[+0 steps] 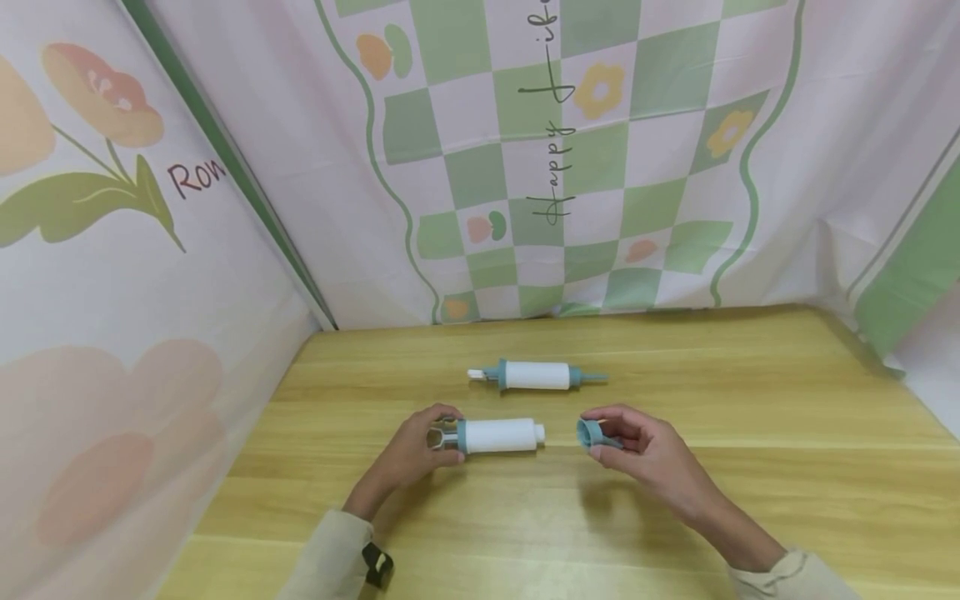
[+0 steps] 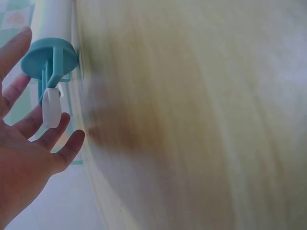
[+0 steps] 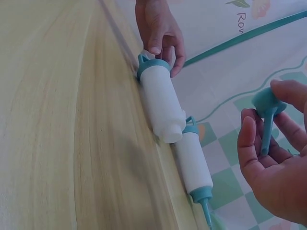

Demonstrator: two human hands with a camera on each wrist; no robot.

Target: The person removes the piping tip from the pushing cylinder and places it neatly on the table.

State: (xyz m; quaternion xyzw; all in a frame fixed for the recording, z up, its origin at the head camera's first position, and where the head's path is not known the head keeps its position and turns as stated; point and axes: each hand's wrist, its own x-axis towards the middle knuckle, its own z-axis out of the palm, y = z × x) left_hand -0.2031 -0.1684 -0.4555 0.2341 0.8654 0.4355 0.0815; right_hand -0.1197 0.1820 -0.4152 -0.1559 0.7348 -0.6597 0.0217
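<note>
A white syringe-like tube (image 1: pixel 501 436) with a teal collar and handle lies on the wooden table, its narrow neck uncapped and pointing right. My left hand (image 1: pixel 418 446) is at its collar and handle end. In the left wrist view, the fingers (image 2: pixel 69 148) of that hand spread loosely around the white tab (image 2: pixel 52 109). My right hand (image 1: pixel 647 446) pinches a teal nozzle cap (image 1: pixel 589 432), raised to the right of the neck. Its wide opening faces the tube, and its thin spout (image 3: pixel 267 134) runs along my palm.
A second such tube (image 1: pixel 537 375), with its teal nozzle on, lies farther back on the table (image 1: pixel 787 400). Hanging cloths (image 1: pixel 525 167) printed with checks and flowers stand behind the table and at its left. A black band (image 1: pixel 377 565) is at my left sleeve.
</note>
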